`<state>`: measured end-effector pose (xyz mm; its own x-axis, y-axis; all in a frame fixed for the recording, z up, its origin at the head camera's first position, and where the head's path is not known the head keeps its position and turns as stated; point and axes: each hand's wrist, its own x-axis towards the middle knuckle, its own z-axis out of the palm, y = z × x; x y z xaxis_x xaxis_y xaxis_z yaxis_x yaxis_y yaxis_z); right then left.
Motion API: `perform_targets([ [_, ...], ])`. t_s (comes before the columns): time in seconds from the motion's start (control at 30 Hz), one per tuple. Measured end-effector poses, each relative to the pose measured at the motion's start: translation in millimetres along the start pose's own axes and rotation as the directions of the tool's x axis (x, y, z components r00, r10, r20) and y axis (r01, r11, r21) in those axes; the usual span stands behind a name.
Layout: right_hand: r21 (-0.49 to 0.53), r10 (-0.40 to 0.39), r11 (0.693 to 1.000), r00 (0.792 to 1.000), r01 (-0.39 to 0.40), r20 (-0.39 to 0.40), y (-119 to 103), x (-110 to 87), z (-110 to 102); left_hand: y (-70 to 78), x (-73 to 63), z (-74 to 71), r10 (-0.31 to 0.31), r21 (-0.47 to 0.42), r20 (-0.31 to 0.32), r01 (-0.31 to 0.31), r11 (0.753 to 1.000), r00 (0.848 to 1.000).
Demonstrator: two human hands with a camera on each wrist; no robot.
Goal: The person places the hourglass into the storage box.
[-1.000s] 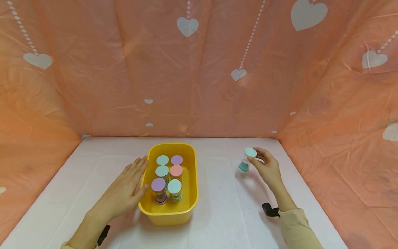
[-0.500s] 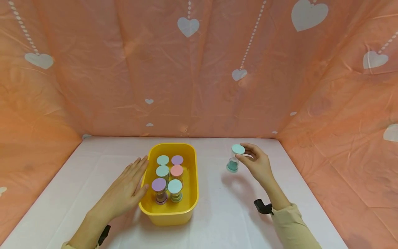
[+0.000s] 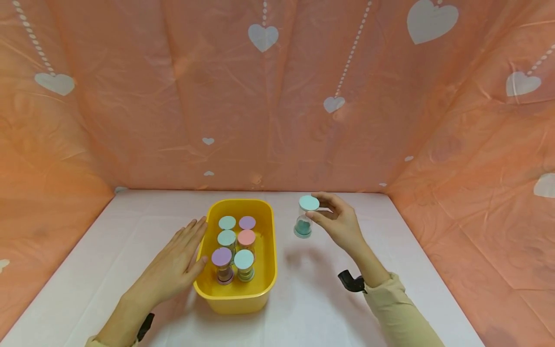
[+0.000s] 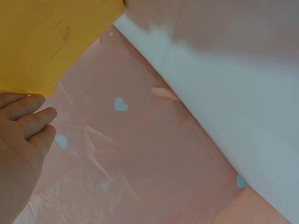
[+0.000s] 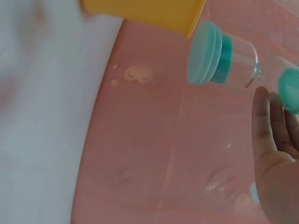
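My right hand (image 3: 340, 224) pinches a teal-capped hourglass (image 3: 303, 226) by its upper part, above the table and to the right of a yellow tub (image 3: 270, 284). Teal sand lies in its lower bulb, and it hangs nearly upright. In the right wrist view the hourglass (image 5: 245, 63) shows its clear glass and teal end cap near the tub's wall (image 5: 149, 11). My left hand (image 3: 173, 265) lies with straight fingers along the tub's left rim. The left wrist view has those fingers (image 4: 35, 119) right at the edge of the tub (image 4: 56, 42).
Inside the tub stand several hourglasses: teal-capped ones (image 3: 244, 259), purple-capped ones (image 3: 221, 257) and one with a pink cap (image 3: 246, 237). A white-covered table (image 3: 312, 308) lies beneath, with an orange heart-patterned sheet (image 3: 295, 144) rising behind and at both sides.
My right hand has carried the teal-capped hourglass leftward toward the tub and a little higher. The left hand and the tub have stayed in place.
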<state>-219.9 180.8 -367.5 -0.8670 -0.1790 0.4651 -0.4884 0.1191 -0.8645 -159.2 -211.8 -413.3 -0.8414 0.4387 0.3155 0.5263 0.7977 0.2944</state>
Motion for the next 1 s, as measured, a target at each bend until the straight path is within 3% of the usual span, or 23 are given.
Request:
perform_targets([
  [0.23, 0.041, -0.052, 0.998, 0.996, 0.05, 0.067, -13, 8.3, 24, 0.3, -0.3, 0.3, -0.005, 0.001, -0.001, 0.005, 1.0, 1.0],
  [0.57, 0.076, -0.137, 0.989, 0.975, 0.125, 0.175, -31, 17.4, 55, -0.6, -0.7, 1.0, 0.003, 0.004, -0.006, -0.003, 1.0, 1.0],
  [1.0, 0.054, -0.164, 0.986, 0.912, 0.156, 0.375, -40, 18.7, 83, 0.7, -1.5, 0.7, 0.029, 0.0, -0.039, -0.029, 1.0, 0.999],
])
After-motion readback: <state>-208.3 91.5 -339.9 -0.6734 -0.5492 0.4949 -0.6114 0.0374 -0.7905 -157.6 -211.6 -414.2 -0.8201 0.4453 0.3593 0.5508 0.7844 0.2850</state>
